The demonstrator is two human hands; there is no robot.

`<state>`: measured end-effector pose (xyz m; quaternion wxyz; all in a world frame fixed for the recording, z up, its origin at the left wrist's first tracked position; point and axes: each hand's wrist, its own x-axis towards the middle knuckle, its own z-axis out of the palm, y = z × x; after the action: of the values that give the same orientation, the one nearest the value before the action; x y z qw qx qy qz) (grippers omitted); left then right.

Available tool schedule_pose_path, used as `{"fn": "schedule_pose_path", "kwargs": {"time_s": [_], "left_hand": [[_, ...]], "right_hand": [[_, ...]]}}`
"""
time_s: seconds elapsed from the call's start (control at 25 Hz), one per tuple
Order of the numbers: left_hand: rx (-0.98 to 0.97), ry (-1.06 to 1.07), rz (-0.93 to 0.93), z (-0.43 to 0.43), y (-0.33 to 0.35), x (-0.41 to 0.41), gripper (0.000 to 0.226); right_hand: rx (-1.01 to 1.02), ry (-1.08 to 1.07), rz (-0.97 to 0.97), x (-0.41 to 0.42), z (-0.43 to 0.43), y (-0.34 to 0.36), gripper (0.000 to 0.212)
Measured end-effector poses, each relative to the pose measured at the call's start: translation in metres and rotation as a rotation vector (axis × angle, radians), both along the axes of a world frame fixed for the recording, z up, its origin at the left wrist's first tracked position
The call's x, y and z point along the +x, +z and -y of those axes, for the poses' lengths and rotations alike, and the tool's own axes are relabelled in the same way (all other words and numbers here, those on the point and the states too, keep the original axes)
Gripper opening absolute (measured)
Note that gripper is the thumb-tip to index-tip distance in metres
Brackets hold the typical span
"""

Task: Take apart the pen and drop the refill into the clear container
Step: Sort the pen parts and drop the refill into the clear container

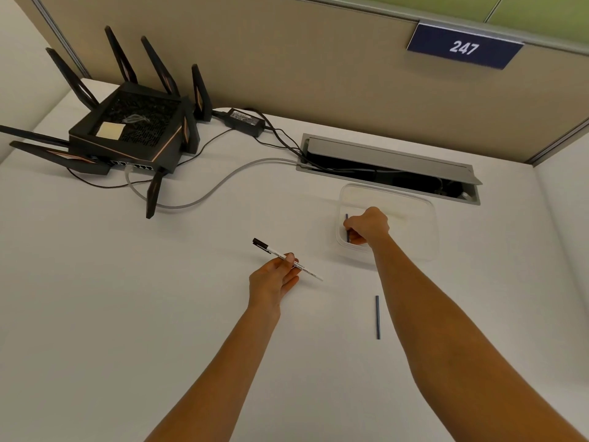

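Observation:
My left hand (pixel 276 277) holds a white pen body (pixel 287 259) with a black cap, pinched at its middle and lying slanted just above the desk. My right hand (pixel 368 225) reaches over the near left part of the clear container (pixel 424 218), its fingers closed on a thin dark blue refill (pixel 347 229) that stands nearly upright inside the container. A second dark blue refill-like stick (pixel 377 317) lies loose on the desk, near my right forearm.
A black router (pixel 127 132) with several antennas sits at the back left, with cables and a power adapter (pixel 245 121) running to an open cable tray (pixel 389 167) behind the container. A beige partition with a "247" sign (pixel 463 47) bounds the desk.

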<state>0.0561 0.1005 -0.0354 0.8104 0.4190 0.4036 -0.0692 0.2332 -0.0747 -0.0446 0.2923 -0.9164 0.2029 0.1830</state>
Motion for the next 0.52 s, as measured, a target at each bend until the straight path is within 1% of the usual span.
{"fn": "schedule_pose_path", "kwargs": {"time_s": [0.16,0.32,0.44,0.52], "left_hand": [[0.004,-0.009,-0.004,0.001,0.004,0.002,0.013],[0.019,-0.017,0.010,0.001,0.006,0.002,0.018],[0.018,-0.018,0.018,0.000,0.007,0.001,0.019],[0.011,-0.011,0.022,0.002,0.007,0.000,0.020]], "right_hand": [[0.006,0.013,-0.023,0.003,0.002,-0.002,0.024],[0.042,-0.003,-0.013,0.004,0.005,0.000,0.028],[0.083,-0.056,0.033,0.006,0.010,0.014,0.023],[0.080,-0.062,0.098,0.005,0.016,0.031,0.021]]}}
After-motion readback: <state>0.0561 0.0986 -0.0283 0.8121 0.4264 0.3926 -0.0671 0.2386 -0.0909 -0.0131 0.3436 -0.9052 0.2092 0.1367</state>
